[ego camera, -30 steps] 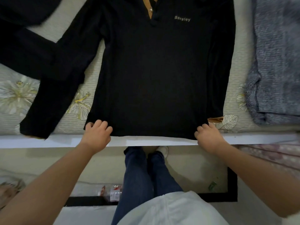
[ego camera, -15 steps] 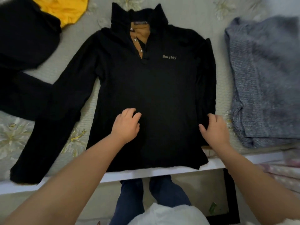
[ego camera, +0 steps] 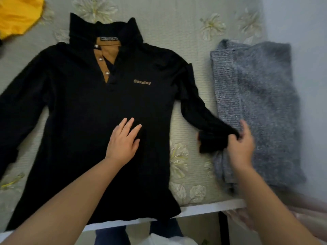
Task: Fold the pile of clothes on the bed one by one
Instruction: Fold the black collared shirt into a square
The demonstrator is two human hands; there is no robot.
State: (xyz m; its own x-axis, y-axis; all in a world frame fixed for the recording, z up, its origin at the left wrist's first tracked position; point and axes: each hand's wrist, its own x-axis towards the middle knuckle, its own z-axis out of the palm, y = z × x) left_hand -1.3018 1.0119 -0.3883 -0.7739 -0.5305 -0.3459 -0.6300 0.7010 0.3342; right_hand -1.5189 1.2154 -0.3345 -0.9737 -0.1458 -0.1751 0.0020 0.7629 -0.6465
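A black long-sleeved shirt [ego camera: 85, 110] with a tan button placket and the word "Barsley" lies face up on the bed, its collar at the far end. My left hand [ego camera: 123, 140] rests flat on the shirt's middle, fingers spread. My right hand [ego camera: 240, 147] pinches the cuff of the shirt's right sleeve [ego camera: 198, 110] and holds it out to the right, over the edge of a grey sweater. The shirt's other sleeve stretches toward the lower left.
A folded grey knit sweater [ego camera: 261, 106] lies to the right of the shirt. A yellow garment [ego camera: 17, 13] sits at the top left corner. The floral bed cover [ego camera: 187, 167] ends at a white front edge [ego camera: 203, 209]; my legs show below it.
Both hands left the shirt's hem. My left hand slid up onto the shirt's middle. My right hand took the right sleeve's cuff and pulled the sleeve away from the body.
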